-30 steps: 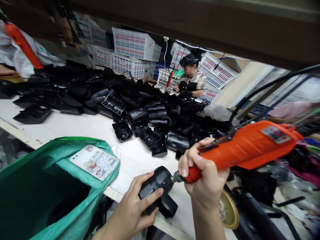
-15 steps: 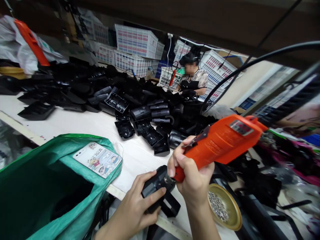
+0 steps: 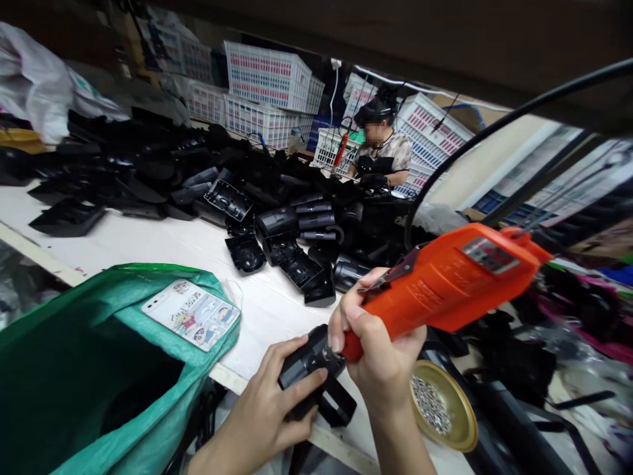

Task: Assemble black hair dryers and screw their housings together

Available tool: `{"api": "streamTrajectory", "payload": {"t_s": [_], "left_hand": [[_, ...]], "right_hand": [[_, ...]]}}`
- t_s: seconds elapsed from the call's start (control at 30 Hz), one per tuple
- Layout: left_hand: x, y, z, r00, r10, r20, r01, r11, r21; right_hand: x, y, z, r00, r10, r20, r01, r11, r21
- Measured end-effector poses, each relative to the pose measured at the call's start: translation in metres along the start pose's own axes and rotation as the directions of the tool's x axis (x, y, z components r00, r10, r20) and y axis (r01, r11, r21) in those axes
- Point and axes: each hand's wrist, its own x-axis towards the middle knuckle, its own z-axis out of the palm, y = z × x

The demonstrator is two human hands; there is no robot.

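Slightly lower than half a second ago, the orange plastic electric screwdriver (image 3: 445, 280) is clenched in the right hand (image 3: 380, 356), long axis slanting down-left, tip on the matte black plastic housing (image 3: 311, 369) the left hand (image 3: 270, 412) grasps at the white table (image 3: 163, 247) edge. Brass screw dish (image 3: 445, 406) sits right; green woven bag (image 3: 99, 369) left.

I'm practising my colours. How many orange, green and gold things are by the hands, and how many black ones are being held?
Orange: 1, the screwdriver in the right hand
Green: 1, the bag
Gold: 1, the dish of screws
Black, held: 1, the black part in the left hand
Total: 4
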Motion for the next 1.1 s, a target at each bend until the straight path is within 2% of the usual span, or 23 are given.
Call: {"api": "streamTrajectory", "payload": {"t_s": [0.17,0.33,0.43,0.63,0.8,0.9,0.97,1.03,1.1], "left_hand": [[0.001,0.000,0.000,1.000,0.002,-0.002,-0.002,1.000,-0.002],[0.002,-0.001,0.001,1.000,0.001,-0.004,-0.001,1.000,-0.003],[0.003,-0.001,0.001,1.000,0.006,-0.008,-0.006,1.000,0.012],[0.004,-0.001,0.001,0.999,0.034,-0.034,-0.033,0.999,0.035],[0.003,0.001,-0.001,1.000,0.016,0.019,-0.017,0.998,0.059],[0.003,-0.001,-0.002,1.000,0.030,0.009,-0.031,0.997,0.068],[0.001,-0.003,-0.004,0.999,0.037,0.006,-0.037,0.997,0.072],[0.000,-0.004,-0.008,0.998,0.052,0.030,-0.055,0.994,0.090],[0.003,-0.001,-0.016,0.996,0.072,0.052,-0.077,0.990,0.120]], "right_hand": [[0.001,-0.001,0.001,1.000,-0.025,0.009,0.025,1.000,0.006],[0.000,0.000,0.002,1.000,0.009,0.015,-0.009,1.000,0.005],[-0.001,0.004,0.003,0.999,-0.021,0.026,0.021,1.000,-0.017],[-0.001,0.012,0.003,0.985,0.052,0.167,-0.031,0.992,-0.126],[-0.011,0.016,0.008,0.974,0.045,0.220,-0.017,0.992,-0.127],[-0.013,0.013,0.004,0.989,0.004,0.147,0.003,0.999,-0.048],[-0.012,0.008,-0.006,0.998,-0.066,0.007,0.066,0.998,0.008],[-0.012,0.000,-0.022,0.978,-0.144,-0.154,0.146,0.989,0.006],[-0.015,-0.006,-0.041,0.947,-0.181,-0.266,0.166,0.983,-0.076]]}}
